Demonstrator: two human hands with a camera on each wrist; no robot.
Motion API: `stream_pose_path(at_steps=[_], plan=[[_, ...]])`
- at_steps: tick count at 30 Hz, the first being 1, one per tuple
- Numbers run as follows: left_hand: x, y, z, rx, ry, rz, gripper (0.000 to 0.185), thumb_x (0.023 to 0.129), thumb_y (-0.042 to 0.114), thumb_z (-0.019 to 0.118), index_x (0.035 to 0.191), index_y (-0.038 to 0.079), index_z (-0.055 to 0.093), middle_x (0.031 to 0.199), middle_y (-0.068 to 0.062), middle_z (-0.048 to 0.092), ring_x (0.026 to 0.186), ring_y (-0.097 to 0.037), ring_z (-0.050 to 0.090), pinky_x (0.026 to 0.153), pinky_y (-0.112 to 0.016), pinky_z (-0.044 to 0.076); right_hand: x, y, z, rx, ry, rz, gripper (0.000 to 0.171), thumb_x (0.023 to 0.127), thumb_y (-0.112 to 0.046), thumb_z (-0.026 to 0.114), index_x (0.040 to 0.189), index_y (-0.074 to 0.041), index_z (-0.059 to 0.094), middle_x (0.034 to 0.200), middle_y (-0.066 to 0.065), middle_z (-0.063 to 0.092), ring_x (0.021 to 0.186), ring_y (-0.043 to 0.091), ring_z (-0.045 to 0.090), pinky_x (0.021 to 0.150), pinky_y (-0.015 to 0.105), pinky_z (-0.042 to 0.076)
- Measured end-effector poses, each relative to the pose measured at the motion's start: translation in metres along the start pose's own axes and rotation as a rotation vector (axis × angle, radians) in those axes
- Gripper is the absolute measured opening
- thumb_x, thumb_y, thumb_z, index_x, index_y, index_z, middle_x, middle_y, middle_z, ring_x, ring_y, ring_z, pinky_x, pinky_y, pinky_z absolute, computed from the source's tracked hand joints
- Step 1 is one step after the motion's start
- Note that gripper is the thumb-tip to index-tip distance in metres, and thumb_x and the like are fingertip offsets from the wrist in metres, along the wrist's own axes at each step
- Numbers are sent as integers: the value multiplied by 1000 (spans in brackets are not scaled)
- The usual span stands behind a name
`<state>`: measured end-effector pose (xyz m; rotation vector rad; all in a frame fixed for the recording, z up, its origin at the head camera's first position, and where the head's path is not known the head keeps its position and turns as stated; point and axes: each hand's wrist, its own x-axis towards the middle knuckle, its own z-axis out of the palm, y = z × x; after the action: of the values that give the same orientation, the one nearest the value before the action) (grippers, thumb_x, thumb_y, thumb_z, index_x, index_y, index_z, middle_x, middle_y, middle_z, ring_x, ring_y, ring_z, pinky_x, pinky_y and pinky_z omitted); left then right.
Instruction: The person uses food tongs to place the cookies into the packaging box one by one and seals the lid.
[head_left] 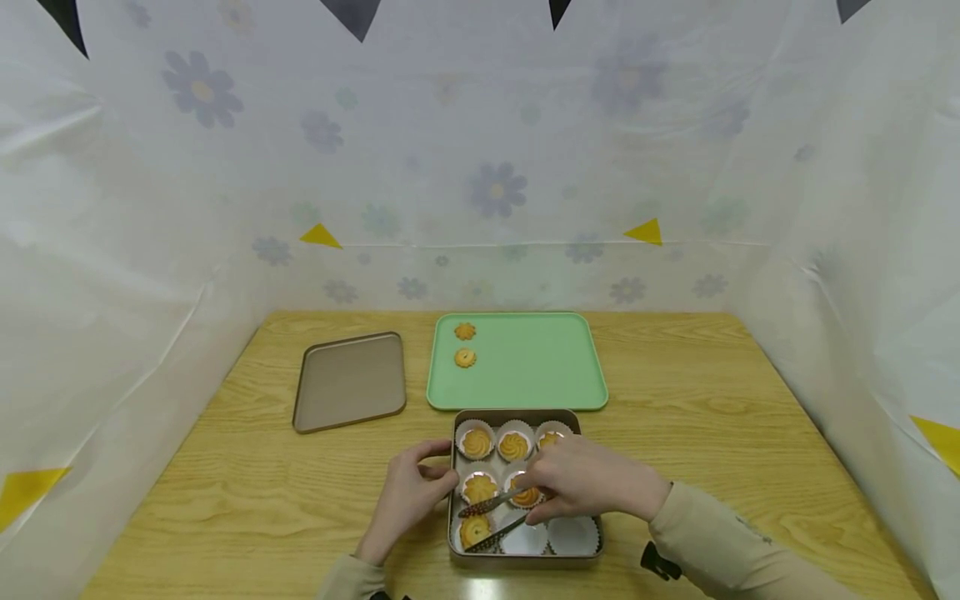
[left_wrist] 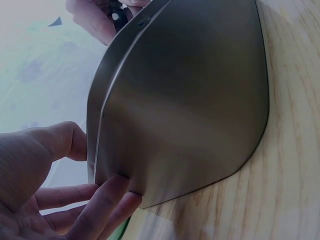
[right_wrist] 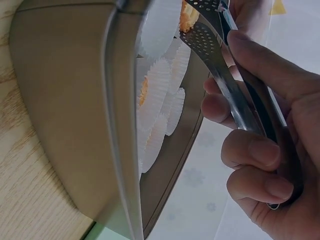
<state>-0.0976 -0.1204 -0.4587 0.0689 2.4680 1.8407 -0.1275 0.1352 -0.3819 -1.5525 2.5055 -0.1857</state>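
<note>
My left hand [head_left: 408, 492] holds the left side of a dark metal baking pan [head_left: 525, 562], thumb at the rim and fingers against the outer wall in the left wrist view. My right hand [head_left: 585, 477] grips metal tongs [right_wrist: 231, 95] with perforated tips. Those tips stand on either side of a round cookie [head_left: 476, 531] in the pan's near left corner. Swirled cookies [head_left: 513, 447] sit in white paper cups in the rows behind. Two cups along the near side, including a white paper cup [head_left: 573, 536] at the right, hold no cookie. My right hand hides part of the pan's right side.
Behind the pan lies a green tray [head_left: 540, 362] with two cookies [head_left: 465, 357] near its left edge. A bare brown tray [head_left: 351, 382] is to its left. White flower-print sheeting [head_left: 495, 275] walls in the wooden table [head_left: 675, 375] at the back and sides.
</note>
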Motion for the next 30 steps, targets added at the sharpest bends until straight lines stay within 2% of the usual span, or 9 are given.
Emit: stream_pose_path(at_steps=[8,12,16,19,20,23,26,28,30], plan=[[0,0,0,15,6,-7,44,77,-1,71,121,-7,67,121,-28,69,89,-31,77,65,-24,61,-2,2,-1,21,20,-8,21,86,-41,75,90,-21,71,63,-17,51,54,-8,36,51,10,29],[0,1,0,13,5,-12,44,77,-1,71,120,-6,67,121,-28,69,89,-31,77,65,-24,61,-7,13,-4,162,58,-39,25,89,-37,73,107,-20,76,66,-15,57,58,-10,38,55,9,32],[0,2,0,19,2,-10,44,77,0,71,120,-5,68,120,-27,70,88,-30,77,64,-21,60,-16,35,-7,385,83,-40,22,93,-33,70,106,-17,76,66,-9,61,58,-9,39,56,9,34],[0,2,0,21,0,-6,44,77,0,71,120,-6,68,119,-28,70,87,-30,77,64,-21,60,-20,55,-11,507,95,51,32,95,-33,68,115,-9,74,63,1,60,55,-2,38,55,15,37],[0,1,0,17,-1,-7,44,77,-1,70,120,-6,67,119,-28,70,87,-30,77,65,-21,60,-20,62,-12,510,111,96,38,95,-35,67,120,-7,73,68,4,66,58,0,46,57,17,43],[0,0,0,24,-4,-9,44,77,0,70,121,-6,67,120,-29,69,88,-30,77,65,-21,60,-16,80,-19,501,151,247,46,95,-38,67,124,-3,70,68,7,63,58,6,44,58,23,43],[2,-1,-1,38,-10,-16,44,78,1,70,122,-6,67,122,-28,69,90,-30,77,66,-20,59,-4,94,-27,443,181,349,35,94,-37,68,108,-5,75,62,-2,54,54,7,38,55,23,36],[2,-2,-1,49,-12,-19,44,79,2,69,122,-6,67,122,-28,69,90,-29,77,66,-19,59,7,101,-31,420,187,380,29,95,-34,68,94,-6,75,55,-6,36,51,7,24,53,23,27],[2,-2,-2,56,-12,-18,44,79,2,69,121,-6,67,122,-27,69,90,-29,77,65,-18,58,20,106,-36,381,181,417,30,95,-33,68,92,-4,74,54,-7,32,50,8,23,54,23,26]])
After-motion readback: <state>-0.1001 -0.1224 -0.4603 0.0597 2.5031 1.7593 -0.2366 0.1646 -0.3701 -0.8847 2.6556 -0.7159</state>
